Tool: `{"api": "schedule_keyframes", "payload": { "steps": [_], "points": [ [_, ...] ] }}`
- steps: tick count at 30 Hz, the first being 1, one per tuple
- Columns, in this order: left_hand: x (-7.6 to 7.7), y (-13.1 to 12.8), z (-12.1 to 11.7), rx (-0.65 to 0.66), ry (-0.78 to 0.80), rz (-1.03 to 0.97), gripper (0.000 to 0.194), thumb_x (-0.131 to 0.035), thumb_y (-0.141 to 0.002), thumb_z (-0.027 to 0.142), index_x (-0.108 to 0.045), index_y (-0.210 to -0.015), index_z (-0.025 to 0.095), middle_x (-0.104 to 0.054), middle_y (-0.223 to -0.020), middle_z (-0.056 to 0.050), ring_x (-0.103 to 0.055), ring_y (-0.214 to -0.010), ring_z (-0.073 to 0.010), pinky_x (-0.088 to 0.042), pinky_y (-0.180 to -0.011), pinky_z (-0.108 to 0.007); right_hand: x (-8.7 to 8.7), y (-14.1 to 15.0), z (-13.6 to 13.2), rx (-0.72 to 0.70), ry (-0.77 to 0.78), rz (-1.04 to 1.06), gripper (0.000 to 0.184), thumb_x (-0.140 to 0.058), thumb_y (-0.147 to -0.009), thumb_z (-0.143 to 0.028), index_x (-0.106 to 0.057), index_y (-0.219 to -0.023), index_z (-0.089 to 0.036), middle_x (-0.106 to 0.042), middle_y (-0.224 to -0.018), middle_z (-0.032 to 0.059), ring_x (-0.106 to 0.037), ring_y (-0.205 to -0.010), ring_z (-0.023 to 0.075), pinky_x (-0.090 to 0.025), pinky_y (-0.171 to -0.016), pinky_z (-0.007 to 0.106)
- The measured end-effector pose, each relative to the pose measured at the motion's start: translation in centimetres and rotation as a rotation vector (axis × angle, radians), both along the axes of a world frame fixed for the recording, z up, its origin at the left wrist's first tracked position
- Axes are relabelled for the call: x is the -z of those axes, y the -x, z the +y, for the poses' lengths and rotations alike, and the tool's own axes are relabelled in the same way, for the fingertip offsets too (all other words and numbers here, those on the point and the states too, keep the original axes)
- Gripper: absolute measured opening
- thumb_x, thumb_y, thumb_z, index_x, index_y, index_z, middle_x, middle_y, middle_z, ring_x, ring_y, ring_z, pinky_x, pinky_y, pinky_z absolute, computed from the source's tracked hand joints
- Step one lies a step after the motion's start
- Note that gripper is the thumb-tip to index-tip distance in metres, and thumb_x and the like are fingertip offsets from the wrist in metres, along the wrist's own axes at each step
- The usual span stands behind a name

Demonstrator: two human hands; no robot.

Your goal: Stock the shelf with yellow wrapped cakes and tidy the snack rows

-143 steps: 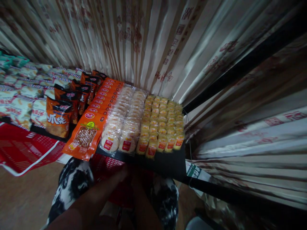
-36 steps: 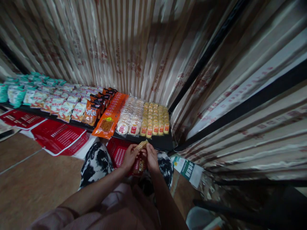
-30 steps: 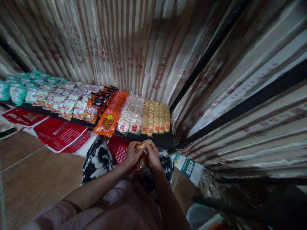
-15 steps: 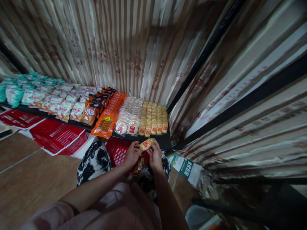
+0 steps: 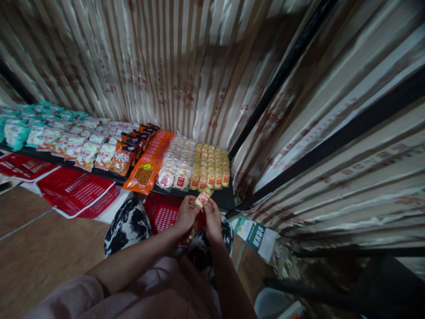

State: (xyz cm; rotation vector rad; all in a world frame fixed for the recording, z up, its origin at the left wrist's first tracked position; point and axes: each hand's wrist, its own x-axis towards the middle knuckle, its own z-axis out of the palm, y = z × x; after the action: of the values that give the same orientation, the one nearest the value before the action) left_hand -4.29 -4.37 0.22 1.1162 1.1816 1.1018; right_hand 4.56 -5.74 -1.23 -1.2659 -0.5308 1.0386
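Both my hands hold one small yellow snack packet (image 5: pixel 203 197) with a red label, just in front of the black shelf (image 5: pixel 223 199). My left hand (image 5: pixel 186 213) pinches its left end and my right hand (image 5: pixel 212 219) grips its right side. Rows of the same yellow packets (image 5: pixel 211 166) lie on the shelf's right end. Beside them lie round white rice crackers (image 5: pixel 175 164), then orange packets (image 5: pixel 149 160). A red basket (image 5: pixel 163 215) sits under my hands, between my patterned knees.
Further left the shelf carries dark orange bags (image 5: pixel 123 156) and white and green bags (image 5: pixel 53 137). Red baskets (image 5: pixel 76 192) lie on the brown floor. Striped curtains (image 5: pixel 186 66) cover the shelves behind and to the right. A green and white card (image 5: pixel 254 231) hangs at the shelf corner.
My hands came up from below the view holding the yellow packet, and over the last second have carried it closer to the shelf's front edge. The view pulled back from the shelf.
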Motion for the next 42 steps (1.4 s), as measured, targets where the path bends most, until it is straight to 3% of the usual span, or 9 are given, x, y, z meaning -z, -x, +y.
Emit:
{"api": "schedule_keyframes", "payload": {
  "steps": [9, 14, 20, 25, 37, 42],
  "points": [
    [0.1, -0.9, 0.3, 0.031, -0.048, 0.217, 0.021, -0.052, -0.074, 0.002, -0.055, -0.089, 0.016, -0.055, -0.091, -0.003, -0.056, -0.073, -0.0095, -0.048, -0.071, -0.022, 1.0, -1.3, 0.1, 0.016, 0.08, -0.216, 0.055, -0.062, -0.064, -0.052, -0.057, -0.107, -0.018, -0.069, -0.095, 0.0077, -0.064, -0.085, 0.0202, -0.049, -0.077, 0.032],
    [0.2, -1.8, 1.0, 0.056, -0.098, 0.262, 0.024, -0.051, -0.073, 0.0, -0.061, -0.087, 0.018, -0.057, -0.089, -0.003, -0.057, -0.082, -0.0125, -0.047, -0.078, -0.024, 1.3, -2.4, 0.7, 0.086, 0.059, -0.316, 0.062, -0.06, -0.068, -0.051, -0.053, -0.119, -0.017, -0.068, -0.1, 0.009, -0.063, -0.087, 0.0197, -0.049, -0.079, 0.031],
    [0.1, -3.0, 1.7, 0.089, -0.165, 0.306, 0.026, -0.048, -0.076, 0.003, -0.062, -0.089, 0.019, -0.059, -0.091, -0.004, -0.057, -0.09, -0.0157, -0.045, -0.087, -0.028, 0.7, -3.1, 1.4, 0.074, 0.036, -0.323, 0.07, -0.066, -0.063, -0.052, -0.051, -0.121, -0.016, -0.065, -0.107, 0.0106, -0.062, -0.095, 0.0209, -0.049, -0.083, 0.032],
    [0.1, -3.5, 2.4, 0.108, -0.166, 0.309, 0.028, -0.045, -0.078, 0.002, -0.062, -0.093, 0.018, -0.059, -0.096, -0.005, -0.057, -0.093, -0.0156, -0.044, -0.09, -0.029, 0.3, -3.6, 2.0, 0.167, 0.132, -0.535, 0.067, -0.067, -0.06, -0.052, -0.057, -0.114, -0.014, -0.055, -0.116, 0.0153, -0.059, -0.097, 0.0232, -0.051, -0.08, 0.033],
    [0.3, -3.8, 3.8, 0.144, -0.161, 0.373, 0.032, -0.046, -0.076, 0.0, -0.062, -0.098, 0.017, -0.059, -0.105, -0.007, -0.057, -0.101, -0.0167, -0.043, -0.097, -0.03, 0.7, -4.2, 3.6, 0.15, 0.195, -0.793, 0.064, -0.056, -0.069, -0.053, -0.057, -0.118, -0.011, -0.056, -0.106, 0.0149, -0.056, -0.089, 0.023, -0.049, -0.077, 0.034],
    [0.7, -3.3, 4.2, 0.164, -0.164, 0.392, 0.041, -0.043, -0.073, -0.005, -0.058, -0.107, 0.015, -0.057, -0.112, -0.008, -0.06, -0.087, -0.0122, -0.048, -0.089, -0.027, 1.5, -4.9, 4.4, 0.178, 0.167, -0.995, 0.062, -0.049, -0.074, -0.05, -0.056, -0.119, -0.008, -0.057, -0.104, 0.0164, -0.052, -0.093, 0.0247, -0.048, -0.077, 0.035]
  ]
}}
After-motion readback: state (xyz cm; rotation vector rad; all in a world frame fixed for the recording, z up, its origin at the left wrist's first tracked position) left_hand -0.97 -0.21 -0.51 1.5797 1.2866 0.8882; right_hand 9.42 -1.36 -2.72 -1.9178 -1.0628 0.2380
